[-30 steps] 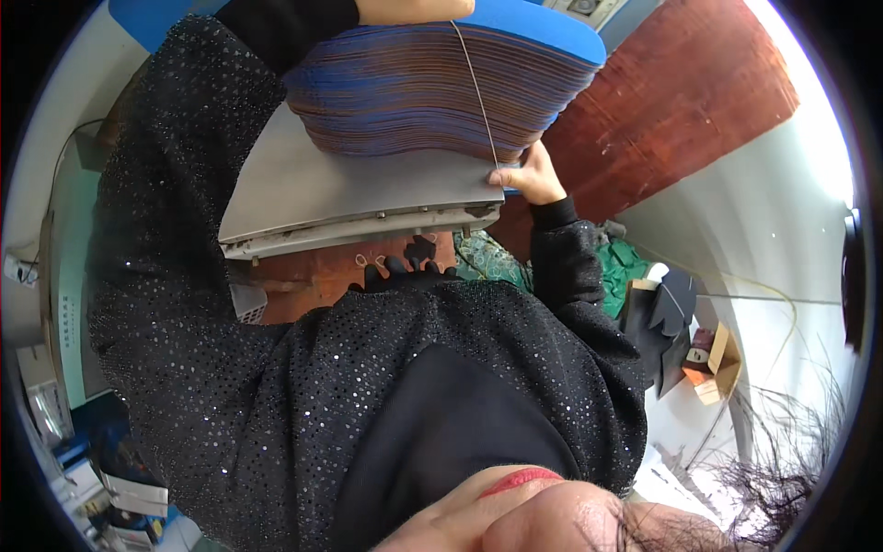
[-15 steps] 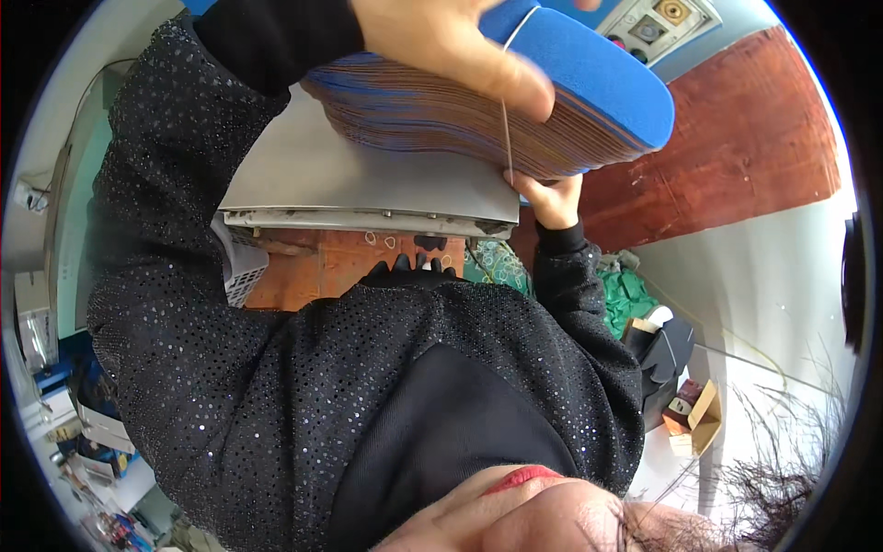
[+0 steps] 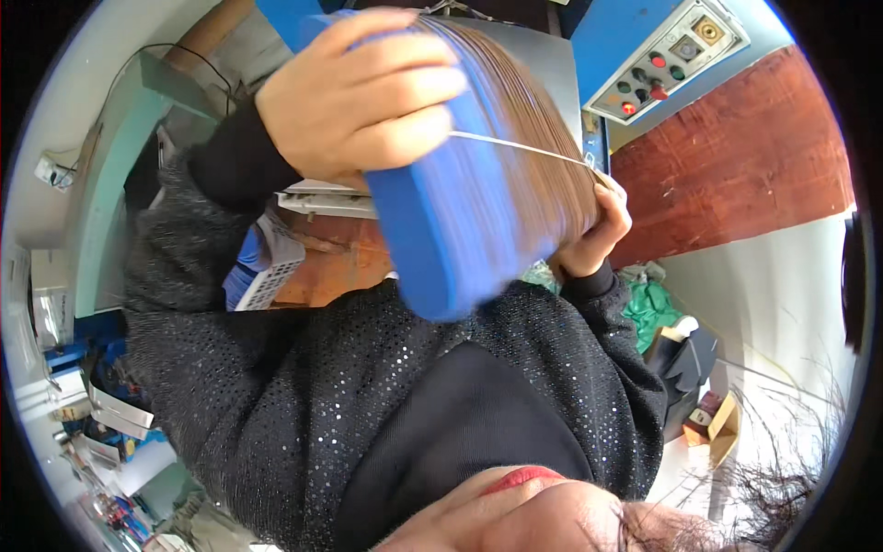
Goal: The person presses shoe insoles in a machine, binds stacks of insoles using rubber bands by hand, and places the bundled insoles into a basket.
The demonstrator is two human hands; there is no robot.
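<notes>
The left hand [image 3: 359, 106] and right hand [image 3: 602, 230] are squeezing a thick stack of rounded blue-and-brown sheets [image 3: 497, 198] by the black-clothed chest [image 3: 451, 414]. It's probably feeling heavy, bendy, so both ends are needing holding.

You are in what looks like a small workshop: beyond your right hand [image 3: 600, 230] stands a blue machine [image 3: 614, 32] with a control panel [image 3: 670, 61] of coloured buttons [image 3: 658, 60]. The thick, banded stack [image 3: 543, 195] of same-shaped blue and brown sheets between your hands and the plastic crate [image 3: 279, 276] below your left hand [image 3: 368, 101] fit light production work.
</notes>
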